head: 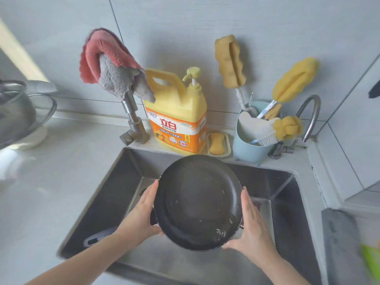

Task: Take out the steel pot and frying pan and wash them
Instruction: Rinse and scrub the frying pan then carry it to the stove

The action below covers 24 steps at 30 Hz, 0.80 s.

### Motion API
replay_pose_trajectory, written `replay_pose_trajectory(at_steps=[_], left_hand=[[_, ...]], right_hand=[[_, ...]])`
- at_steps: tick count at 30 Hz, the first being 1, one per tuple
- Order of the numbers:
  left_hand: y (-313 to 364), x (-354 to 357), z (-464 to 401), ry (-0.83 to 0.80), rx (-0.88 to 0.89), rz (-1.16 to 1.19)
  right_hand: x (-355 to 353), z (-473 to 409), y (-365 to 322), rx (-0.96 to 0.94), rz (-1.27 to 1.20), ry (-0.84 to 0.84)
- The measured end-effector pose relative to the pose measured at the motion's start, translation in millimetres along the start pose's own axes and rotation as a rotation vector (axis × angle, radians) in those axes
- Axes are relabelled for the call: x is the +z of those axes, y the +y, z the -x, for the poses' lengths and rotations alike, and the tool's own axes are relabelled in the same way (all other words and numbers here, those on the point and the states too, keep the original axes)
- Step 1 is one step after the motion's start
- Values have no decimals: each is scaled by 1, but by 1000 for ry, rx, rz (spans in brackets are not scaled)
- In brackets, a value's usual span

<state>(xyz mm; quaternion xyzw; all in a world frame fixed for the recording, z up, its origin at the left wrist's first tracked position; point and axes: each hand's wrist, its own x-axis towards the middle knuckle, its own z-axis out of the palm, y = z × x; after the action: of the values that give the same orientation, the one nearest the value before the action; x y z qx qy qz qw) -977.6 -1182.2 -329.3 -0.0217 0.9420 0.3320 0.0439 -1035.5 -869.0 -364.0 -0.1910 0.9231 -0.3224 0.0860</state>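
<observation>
A black frying pan [198, 202] is held tilted above the steel sink [115, 182], its inside facing me with a few wet specks. My left hand [141, 214] holds its left rim with fingers along the edge. My right hand [253, 225] holds the right rim the same way. The pan's handle [98, 237] points down to the left behind my left wrist. A steel pot [14, 114] with a glass lid stands on the counter at the far left.
A tap [133, 122] draped with a pink and grey cloth [109, 66] stands behind the sink. A yellow detergent bottle [176, 116], a soap dish [218, 144], a blue cup [248, 145] of sponge brushes and a second tap [310, 116] line the back ledge.
</observation>
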Motion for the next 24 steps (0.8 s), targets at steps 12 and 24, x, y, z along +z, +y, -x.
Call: replay_pose_trajectory(at_steps=[12, 24], left_hand=[[25, -11, 8, 323, 95, -15], [52, -46, 10, 661, 288, -159]], right_hand=[[-44, -25, -16, -212, 112, 243], [-80, -53, -40, -469, 206, 479]])
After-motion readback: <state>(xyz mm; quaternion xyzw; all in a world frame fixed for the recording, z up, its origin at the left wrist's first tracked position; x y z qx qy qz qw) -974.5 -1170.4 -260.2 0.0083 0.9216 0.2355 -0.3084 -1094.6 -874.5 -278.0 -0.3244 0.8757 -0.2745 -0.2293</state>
